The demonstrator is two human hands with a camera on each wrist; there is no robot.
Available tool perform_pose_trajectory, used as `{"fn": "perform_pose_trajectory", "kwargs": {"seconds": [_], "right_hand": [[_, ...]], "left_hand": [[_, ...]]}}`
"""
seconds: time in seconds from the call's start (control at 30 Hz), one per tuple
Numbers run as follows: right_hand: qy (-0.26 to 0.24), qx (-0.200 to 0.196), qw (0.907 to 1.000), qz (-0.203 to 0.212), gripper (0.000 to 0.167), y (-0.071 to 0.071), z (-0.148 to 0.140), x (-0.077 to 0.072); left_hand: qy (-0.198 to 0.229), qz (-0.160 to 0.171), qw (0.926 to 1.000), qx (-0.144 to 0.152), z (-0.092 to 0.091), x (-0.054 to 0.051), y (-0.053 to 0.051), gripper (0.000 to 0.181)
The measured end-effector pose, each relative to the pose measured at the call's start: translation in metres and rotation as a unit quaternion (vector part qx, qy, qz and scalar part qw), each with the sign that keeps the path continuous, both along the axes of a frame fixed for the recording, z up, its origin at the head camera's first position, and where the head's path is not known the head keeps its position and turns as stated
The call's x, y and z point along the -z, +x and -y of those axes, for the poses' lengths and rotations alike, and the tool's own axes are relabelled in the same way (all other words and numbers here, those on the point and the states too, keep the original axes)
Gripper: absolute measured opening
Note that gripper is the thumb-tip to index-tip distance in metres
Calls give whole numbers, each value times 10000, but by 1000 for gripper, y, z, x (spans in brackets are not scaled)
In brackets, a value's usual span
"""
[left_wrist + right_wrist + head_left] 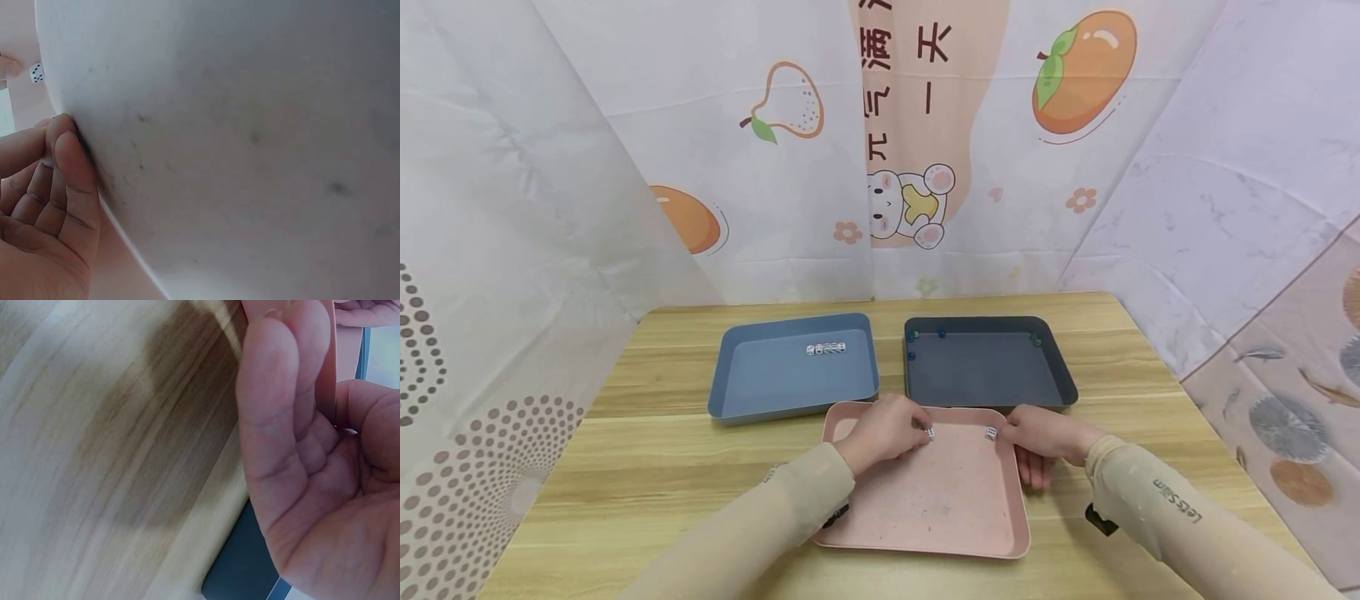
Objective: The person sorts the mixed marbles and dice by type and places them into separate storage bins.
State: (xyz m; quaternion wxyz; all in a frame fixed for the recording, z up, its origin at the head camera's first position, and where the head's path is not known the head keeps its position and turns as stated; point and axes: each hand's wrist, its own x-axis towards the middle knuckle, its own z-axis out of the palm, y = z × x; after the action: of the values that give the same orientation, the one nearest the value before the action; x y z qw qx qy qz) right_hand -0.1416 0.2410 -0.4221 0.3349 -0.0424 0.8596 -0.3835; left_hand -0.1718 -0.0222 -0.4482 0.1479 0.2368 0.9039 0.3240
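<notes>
A pink tray (936, 500) lies nearest the person on the table. My left hand (887, 429) reaches into its far left part, fingertips drawn together on a white die (929, 433). In the left wrist view the bunched left fingers (78, 181) hide that die. Another white die (991, 432) lies in the far right corner of the tray and shows at the left wrist view's edge. My right hand (1048, 433) straddles the right rim, a fingertip just beside this die with a slight gap. Its other fingers (269, 419) hang outside the tray wall, fairly straight.
A blue-grey tray (760, 383) at the back left holds a row of several white dice (826, 348). At the back right, a dark tray (985, 375) holds several small blue and green pieces. Wood-grain table (647, 467) surrounds the trays; a printed curtain (700, 108) hangs behind.
</notes>
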Motion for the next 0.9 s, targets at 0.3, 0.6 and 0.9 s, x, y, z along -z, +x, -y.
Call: {"fn": "perform_pose_trajectory", "kwargs": {"seconds": [0.3, 0.6, 0.9], "right_hand": [[-1, 10, 10000, -2, 41, 1, 0, -1], [-78, -34, 10000, 17, 41, 1, 0, -1], [-51, 3, 10000, 44, 41, 1, 1, -3]], "left_hand": [[290, 552, 9980, 82, 8, -13, 2, 6], [538, 840, 9950, 101, 11, -29, 4, 9], [689, 781, 9946, 42, 26, -47, -5, 12]]}}
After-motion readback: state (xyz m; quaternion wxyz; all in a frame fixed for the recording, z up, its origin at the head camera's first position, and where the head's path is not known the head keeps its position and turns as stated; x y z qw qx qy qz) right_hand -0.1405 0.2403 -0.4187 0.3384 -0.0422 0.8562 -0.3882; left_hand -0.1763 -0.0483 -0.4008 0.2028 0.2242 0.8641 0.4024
